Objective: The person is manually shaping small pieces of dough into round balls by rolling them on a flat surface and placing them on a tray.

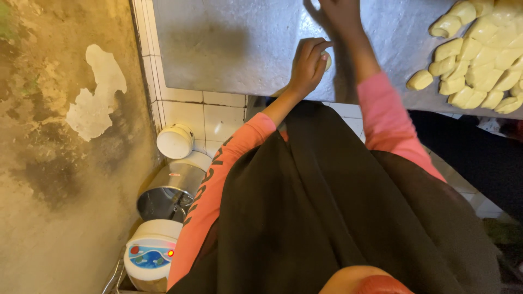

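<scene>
My left hand [306, 64] is curled around a small pale dough piece [327, 60] on the grey metal tabletop [234, 43], near its front edge. Only a sliver of the dough shows past the fingers. My right hand [339, 12] rests on the table just beyond it at the top edge of the view. Its fingers are cut off, so I cannot tell what they hold. Both arms wear pink sleeves, over a black apron.
A heap of several cut dough pieces [485, 54] lies on the table's right side. Below the table at left stand a white lidded container [175, 142], a steel pot [170, 195] and a white appliance with a red light [152, 256], beside a stained wall [60, 163].
</scene>
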